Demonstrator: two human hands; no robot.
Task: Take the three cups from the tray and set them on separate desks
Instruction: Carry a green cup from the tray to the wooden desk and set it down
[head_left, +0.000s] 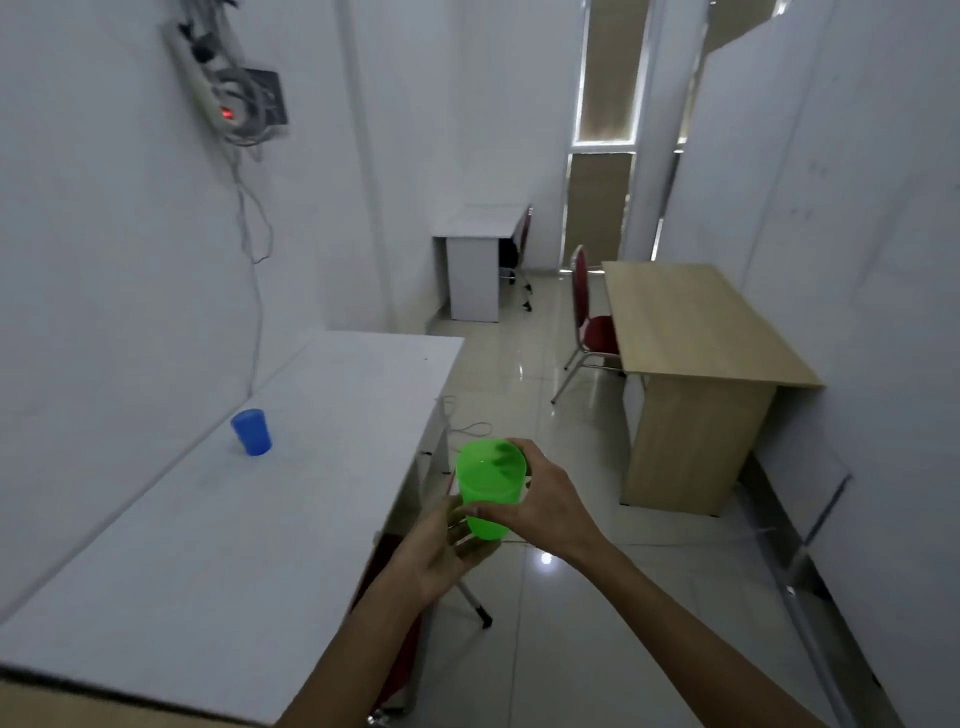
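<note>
A green cup (489, 486) is held upright in the air past the right edge of the near white desk (218, 545), above the tiled floor. My right hand (550, 501) grips its side and rim. My left hand (441, 551) cups it from below, fingers around its base. A blue cup (251, 432) stands upside down on the near white desk, close to the wall. No tray and no third cup are in view.
A wooden desk (696, 322) stands against the right partition with a red chair (592, 322) beside it. A second white desk (480, 228) with a chair is at the far end. A power strip (208, 88) and cables hang on the left wall. A tiled aisle runs between the desks.
</note>
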